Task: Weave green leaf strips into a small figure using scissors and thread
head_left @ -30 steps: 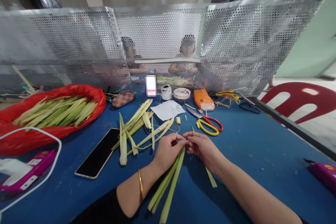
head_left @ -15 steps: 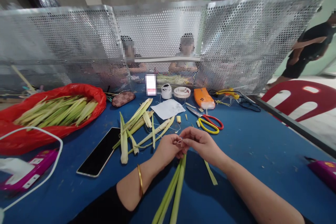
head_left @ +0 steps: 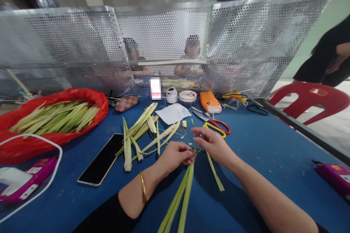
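Observation:
My left hand (head_left: 177,153) is closed in a pinch on the gathered top end of a bundle of long green leaf strips (head_left: 187,193). The strips fan out downward toward the near table edge. Thin frayed ends show just past the fingertips. To the right, my right hand (head_left: 212,142) hovers apart from the bundle, thumb and fingers spread, with nothing visible in it. Scissors (head_left: 217,126) with red and yellow handles lie just beyond it. Under its wrist a loose leaf strip (head_left: 216,174) rests on the table.
Cut leaf pieces (head_left: 127,149) and a phone (head_left: 102,160) lie left. A red bag (head_left: 100,116) holds many leaves. Farther back are a thread spool (head_left: 171,95), tape roll (head_left: 187,96), white paper (head_left: 172,113) and orange tissue pack (head_left: 210,102). Perforated metal screen (head_left: 164,25) stands behind; people sit beyond.
My right hand has let go near the bundle's top and moved right, its fingers opening. My left hand still pinches the strips. The standing person at right appears closer.

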Available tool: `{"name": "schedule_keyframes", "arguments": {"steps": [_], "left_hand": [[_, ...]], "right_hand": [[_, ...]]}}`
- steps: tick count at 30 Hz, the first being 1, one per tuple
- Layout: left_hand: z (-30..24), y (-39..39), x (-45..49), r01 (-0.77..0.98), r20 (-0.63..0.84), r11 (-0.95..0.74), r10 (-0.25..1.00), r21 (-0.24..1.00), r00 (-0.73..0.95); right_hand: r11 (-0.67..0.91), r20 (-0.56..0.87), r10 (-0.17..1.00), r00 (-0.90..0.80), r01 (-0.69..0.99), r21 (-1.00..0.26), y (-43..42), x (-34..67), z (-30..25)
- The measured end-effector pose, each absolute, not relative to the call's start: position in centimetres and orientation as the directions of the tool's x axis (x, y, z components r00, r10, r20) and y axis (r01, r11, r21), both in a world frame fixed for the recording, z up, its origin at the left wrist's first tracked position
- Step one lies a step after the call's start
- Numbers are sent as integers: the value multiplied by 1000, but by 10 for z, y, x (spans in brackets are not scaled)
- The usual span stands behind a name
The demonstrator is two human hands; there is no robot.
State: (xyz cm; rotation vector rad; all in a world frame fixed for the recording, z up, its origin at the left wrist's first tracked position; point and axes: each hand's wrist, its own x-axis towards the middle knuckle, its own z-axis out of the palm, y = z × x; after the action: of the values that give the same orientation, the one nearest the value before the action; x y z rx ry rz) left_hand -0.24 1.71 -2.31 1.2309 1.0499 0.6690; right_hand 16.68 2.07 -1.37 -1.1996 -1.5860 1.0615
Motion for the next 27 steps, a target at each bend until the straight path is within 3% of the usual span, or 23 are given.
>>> {"name": "schedule_keyframes", "arguments": {"steps": [2, 5, 10, 12, 19, 27], "left_hand": [[-23, 17, -3, 119, -275, 248, 871, 962, 407], [-23, 18, -3, 115, -279, 254, 871, 960, 404], [-24, 20, -2, 118, -301, 277, 873, 954, 384], [-25, 20, -2, 113, -292, 269, 878, 957, 379], [-28, 21, -3, 77, -270, 261, 885, 962, 379], [-24, 24, -5, 74, -319, 314, 877, 947, 360]], "right_hand": [[96, -3, 964, -266, 358, -929, 20, 173, -11], [28, -126, 925, -359, 395, -918, 18, 177, -11], [97, -79, 947, -312, 511, -854, 17, 176, -21], [59, -105, 955, -277, 526, -848, 17, 174, -24], [-122, -287, 903, -321, 449, -885, 17, 170, -20], [-47, -228, 885, -407, 409, -911, 19, 183, -5]]}}
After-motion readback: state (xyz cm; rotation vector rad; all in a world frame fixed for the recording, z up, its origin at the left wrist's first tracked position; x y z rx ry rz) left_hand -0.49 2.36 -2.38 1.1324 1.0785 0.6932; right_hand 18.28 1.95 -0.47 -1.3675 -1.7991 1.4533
